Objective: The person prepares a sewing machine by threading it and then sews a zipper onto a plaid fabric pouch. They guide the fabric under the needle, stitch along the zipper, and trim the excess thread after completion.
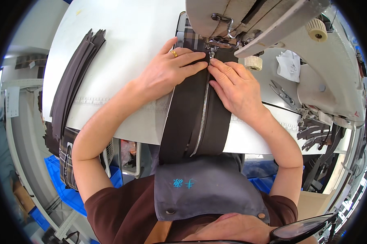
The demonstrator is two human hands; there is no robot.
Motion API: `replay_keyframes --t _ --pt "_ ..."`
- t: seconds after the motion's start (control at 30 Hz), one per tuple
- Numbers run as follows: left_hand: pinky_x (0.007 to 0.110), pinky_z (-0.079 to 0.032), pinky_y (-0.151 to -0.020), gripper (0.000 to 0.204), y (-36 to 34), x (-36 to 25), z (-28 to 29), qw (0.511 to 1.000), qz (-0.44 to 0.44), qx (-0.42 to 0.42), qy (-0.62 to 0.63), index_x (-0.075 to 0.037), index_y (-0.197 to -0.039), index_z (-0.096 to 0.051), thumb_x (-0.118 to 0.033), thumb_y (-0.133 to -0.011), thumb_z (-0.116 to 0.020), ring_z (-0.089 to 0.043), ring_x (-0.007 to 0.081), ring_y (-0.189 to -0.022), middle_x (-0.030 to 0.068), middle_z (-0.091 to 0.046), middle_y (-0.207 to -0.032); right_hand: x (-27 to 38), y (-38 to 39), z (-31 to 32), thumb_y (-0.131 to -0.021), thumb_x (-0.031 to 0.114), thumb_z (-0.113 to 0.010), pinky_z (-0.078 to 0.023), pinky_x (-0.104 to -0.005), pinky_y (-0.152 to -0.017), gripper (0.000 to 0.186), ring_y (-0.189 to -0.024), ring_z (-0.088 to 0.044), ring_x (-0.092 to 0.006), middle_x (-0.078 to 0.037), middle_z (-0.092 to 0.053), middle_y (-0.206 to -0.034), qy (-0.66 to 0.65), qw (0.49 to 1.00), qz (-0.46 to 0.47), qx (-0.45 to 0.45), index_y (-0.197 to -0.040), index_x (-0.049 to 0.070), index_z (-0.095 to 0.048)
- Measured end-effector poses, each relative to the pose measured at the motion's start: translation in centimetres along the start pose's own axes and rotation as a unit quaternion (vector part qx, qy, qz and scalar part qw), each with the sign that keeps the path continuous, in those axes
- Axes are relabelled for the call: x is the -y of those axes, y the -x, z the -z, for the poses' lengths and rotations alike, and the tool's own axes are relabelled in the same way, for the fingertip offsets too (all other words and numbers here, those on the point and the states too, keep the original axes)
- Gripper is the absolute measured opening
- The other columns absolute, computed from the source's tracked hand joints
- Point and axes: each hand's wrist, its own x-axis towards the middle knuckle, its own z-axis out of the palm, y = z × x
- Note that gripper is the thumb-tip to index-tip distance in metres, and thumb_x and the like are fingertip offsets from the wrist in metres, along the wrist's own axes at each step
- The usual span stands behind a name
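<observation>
A dark brown fabric piece with a silver zipper down its middle lies on the white sewing table and hangs over the front edge. My left hand, wearing a gold ring, presses flat on the fabric left of the zipper. My right hand presses the fabric right of the zipper, fingertips near the needle. The presser foot of the sewing machine sits at the zipper's top end. Plaid fabric shows behind the foot.
A stack of dark brown strips lies at the table's left and hangs over the edge. Small snips and a crumpled white paper lie at the right. Blue crates stand on the floor below.
</observation>
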Motion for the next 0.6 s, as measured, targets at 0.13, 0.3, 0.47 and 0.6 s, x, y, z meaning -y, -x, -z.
replay_keyframes --t 0.13,0.3,0.47,0.6 --pt "0.046 -0.031 -0.104 0.039 -0.38 0.43 -0.31 0.999 -0.010 -0.027 0.030 -0.008 -0.109 -0.062 -0.003 -0.071 -0.056 -0.055 0.0186 -0.104 0.0037 -0.059 -0.116 -0.10 0.05 0.00 -0.075 0.018 -0.068 -0.047 -0.0313 -0.066 0.033 -0.081 -0.055 -0.0201 -0.003 -0.060 -0.109 -0.005 1.000 0.001 -0.003 -0.105 0.006 -0.060" --pt "0.047 -0.031 -0.103 0.037 -0.86 0.31 -0.19 0.998 0.009 -0.038 0.052 -0.008 -0.108 -0.063 -0.002 -0.071 -0.055 -0.055 0.0186 -0.103 0.0035 -0.059 -0.113 0.03 0.03 0.26 -0.072 0.014 -0.070 -0.049 -0.0309 -0.070 0.034 -0.089 -0.056 -0.0209 -0.004 -0.060 -0.110 -0.012 1.000 -0.013 0.019 -0.103 0.005 -0.061" --pt "0.048 -0.030 -0.103 0.035 -0.90 0.37 -0.30 0.998 0.023 -0.040 0.048 -0.009 -0.106 -0.064 -0.004 -0.073 -0.054 -0.055 0.0184 -0.102 0.0033 -0.060 -0.113 -0.11 -0.09 0.34 -0.071 0.013 -0.070 -0.049 -0.0297 -0.068 0.033 -0.091 -0.057 -0.0199 -0.004 -0.060 -0.112 -0.011 1.000 -0.006 0.016 -0.102 0.005 -0.061" --pt "0.051 -0.029 -0.102 0.032 -1.07 0.38 -0.19 0.998 0.029 -0.028 0.043 -0.008 -0.105 -0.065 -0.008 -0.076 -0.052 -0.056 0.0204 -0.101 0.0044 -0.061 -0.114 -0.12 -0.01 0.37 -0.071 0.013 -0.070 -0.049 -0.0295 -0.067 0.033 -0.091 -0.058 -0.0192 -0.004 -0.060 -0.112 -0.014 1.000 -0.010 0.017 -0.102 0.005 -0.062"
